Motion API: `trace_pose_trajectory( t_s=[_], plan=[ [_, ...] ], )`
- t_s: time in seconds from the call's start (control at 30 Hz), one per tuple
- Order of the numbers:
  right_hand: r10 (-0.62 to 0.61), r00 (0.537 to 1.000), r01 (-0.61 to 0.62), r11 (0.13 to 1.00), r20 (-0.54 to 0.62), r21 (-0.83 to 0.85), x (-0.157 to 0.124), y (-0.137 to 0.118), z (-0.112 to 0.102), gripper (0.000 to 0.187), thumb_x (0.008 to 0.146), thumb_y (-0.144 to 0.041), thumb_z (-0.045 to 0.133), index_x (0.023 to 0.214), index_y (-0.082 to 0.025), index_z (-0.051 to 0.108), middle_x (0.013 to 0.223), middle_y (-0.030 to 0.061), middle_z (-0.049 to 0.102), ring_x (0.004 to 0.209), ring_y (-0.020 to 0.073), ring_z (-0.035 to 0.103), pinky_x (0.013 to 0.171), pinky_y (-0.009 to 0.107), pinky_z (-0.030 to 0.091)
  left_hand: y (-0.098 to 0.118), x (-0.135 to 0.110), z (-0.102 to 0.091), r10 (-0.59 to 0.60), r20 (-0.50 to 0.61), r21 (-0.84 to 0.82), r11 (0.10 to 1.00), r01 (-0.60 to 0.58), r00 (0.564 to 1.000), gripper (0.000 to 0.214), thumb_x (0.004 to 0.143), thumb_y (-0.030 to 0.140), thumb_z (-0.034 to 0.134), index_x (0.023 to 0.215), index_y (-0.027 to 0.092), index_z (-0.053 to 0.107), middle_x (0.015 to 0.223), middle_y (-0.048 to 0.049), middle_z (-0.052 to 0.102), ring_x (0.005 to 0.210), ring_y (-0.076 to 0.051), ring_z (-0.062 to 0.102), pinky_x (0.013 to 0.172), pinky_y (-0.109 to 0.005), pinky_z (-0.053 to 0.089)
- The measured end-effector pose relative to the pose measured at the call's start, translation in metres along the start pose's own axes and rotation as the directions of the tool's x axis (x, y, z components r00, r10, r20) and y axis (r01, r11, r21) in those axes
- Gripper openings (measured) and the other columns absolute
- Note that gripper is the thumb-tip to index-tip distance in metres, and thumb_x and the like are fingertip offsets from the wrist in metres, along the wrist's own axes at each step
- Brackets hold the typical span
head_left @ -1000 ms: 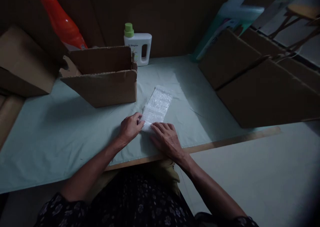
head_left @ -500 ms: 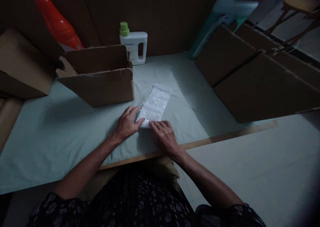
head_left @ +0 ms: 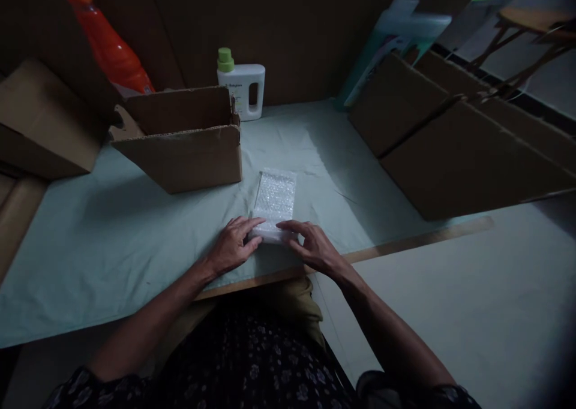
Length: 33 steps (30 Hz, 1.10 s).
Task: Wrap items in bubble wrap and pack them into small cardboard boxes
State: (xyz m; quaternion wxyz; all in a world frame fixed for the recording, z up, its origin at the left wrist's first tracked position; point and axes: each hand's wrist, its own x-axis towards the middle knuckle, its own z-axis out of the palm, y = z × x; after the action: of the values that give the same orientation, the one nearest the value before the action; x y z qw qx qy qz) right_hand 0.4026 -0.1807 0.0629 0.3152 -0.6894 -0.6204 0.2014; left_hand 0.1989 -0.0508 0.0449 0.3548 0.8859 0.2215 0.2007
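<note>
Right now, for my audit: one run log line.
left hand: touching clear rectangular bubble wrap, left side; right hand: touching right side; surface: pale green cloth

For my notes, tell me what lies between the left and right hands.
In the head view, the near end of the bubble wrap lies between left hand and right hand.

Straight ahead past the wrap (head_left: 276, 196), a decent lane's left open between the box (head_left: 180, 160) and the cartons (head_left: 472, 163); forward-left gets blocked by that box, its back corner crowded by the white bottle (head_left: 240, 91).
</note>
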Motion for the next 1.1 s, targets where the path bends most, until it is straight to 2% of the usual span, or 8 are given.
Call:
trace_pose_trajectory(
  t_s=[0.07,0.2,0.33,0.47,0.6,0.73,0.87,1.1],
  plan=[
    [-0.029,0.989,0.025,0.999,-0.145,-0.028,-0.008,0.000,-0.003,0.029,0.093,-0.031,0.060,0.117,-0.021,0.071,0.107,0.0073,0.077,0.095,0.0236,0.071,0.083,0.038,0.054,0.002,0.003,0.003,-0.132,-0.011,-0.052,0.990,0.131,0.991,0.040,0.089,0.023,0.059,0.128,0.016,0.066,0.112,-0.0102,0.073,0.101,-0.022,0.066,0.094,-0.037,0.052],
    [-0.208,0.886,0.121,0.966,-0.413,-0.227,-0.024,-0.007,0.001,0.017,0.094,-0.021,0.059,0.108,-0.022,0.070,0.105,0.0076,0.077,0.096,0.0229,0.070,0.086,0.040,0.049,0.007,0.013,0.005,-0.328,-0.007,-0.059,0.943,0.327,0.945,0.042,0.086,0.021,0.059,0.127,0.013,0.067,0.101,-0.0079,0.075,0.083,-0.018,0.065,0.080,-0.031,0.053],
    [-0.378,0.896,0.277,0.886,-0.234,-0.373,-0.028,-0.013,0.018,0.021,0.094,-0.015,0.058,0.111,-0.022,0.068,0.109,0.0070,0.077,0.100,0.0222,0.068,0.086,0.038,0.046,0.010,0.025,0.008,-0.389,-0.014,0.017,0.921,0.389,0.921,0.045,0.086,0.023,0.060,0.131,0.015,0.065,0.095,-0.0058,0.074,0.073,-0.016,0.062,0.075,-0.029,0.051],
    [-0.300,0.948,0.209,0.841,-0.108,-0.499,-0.010,-0.004,0.034,0.036,0.094,-0.016,0.057,0.130,-0.016,0.062,0.134,0.0147,0.067,0.124,0.0298,0.058,0.096,0.044,0.042,0.009,0.031,0.012,-0.365,-0.051,0.098,0.925,0.368,0.930,0.048,0.085,0.022,0.063,0.132,0.016,0.062,0.102,-0.0080,0.075,0.084,-0.020,0.067,0.083,-0.033,0.053],
    [-0.245,0.966,0.177,0.863,-0.085,-0.473,0.005,0.006,0.033,0.029,0.097,-0.015,0.053,0.123,-0.018,0.066,0.123,0.0119,0.073,0.111,0.0268,0.063,0.092,0.043,0.041,0.006,0.020,0.012,-0.091,-0.197,0.164,0.979,0.124,0.976,0.045,0.085,0.029,0.068,0.127,0.016,0.063,0.126,-0.0142,0.068,0.116,-0.027,0.062,0.104,-0.042,0.048],
    [-0.228,0.972,0.202,0.930,-0.052,-0.307,0.002,0.007,0.021,0.025,0.098,-0.020,0.054,0.119,-0.019,0.068,0.106,0.0086,0.078,0.094,0.0235,0.067,0.087,0.041,0.043,0.005,-0.002,0.005,0.165,-0.143,0.178,0.974,-0.139,0.976,0.035,0.089,0.027,0.063,0.123,0.018,0.066,0.127,-0.0130,0.068,0.123,-0.028,0.059,0.108,-0.047,0.045],
    [-0.179,0.984,0.179,0.969,0.018,-0.168,-0.003,0.004,0.013,0.027,0.098,-0.024,0.056,0.123,-0.021,0.067,0.102,0.0073,0.078,0.088,0.0222,0.067,0.087,0.040,0.046,0.004,-0.008,0.001,0.031,-0.034,0.086,0.996,-0.028,0.999,0.030,0.092,0.022,0.056,0.119,0.019,0.069,0.105,-0.0084,0.074,0.100,-0.023,0.066,0.095,-0.042,0.051],
    [-0.254,0.956,0.155,0.864,-0.149,-0.480,-0.006,0.001,0.020,0.032,0.093,-0.026,0.066,0.124,-0.020,0.064,0.131,0.0120,0.068,0.117,0.0291,0.059,0.095,0.044,0.042,0.000,0.024,0.013,-0.190,-0.071,0.182,0.963,0.200,0.979,0.031,0.089,0.023,0.062,0.119,0.020,0.069,0.110,-0.0083,0.073,0.104,-0.024,0.064,0.097,-0.039,0.051]
  ],
)
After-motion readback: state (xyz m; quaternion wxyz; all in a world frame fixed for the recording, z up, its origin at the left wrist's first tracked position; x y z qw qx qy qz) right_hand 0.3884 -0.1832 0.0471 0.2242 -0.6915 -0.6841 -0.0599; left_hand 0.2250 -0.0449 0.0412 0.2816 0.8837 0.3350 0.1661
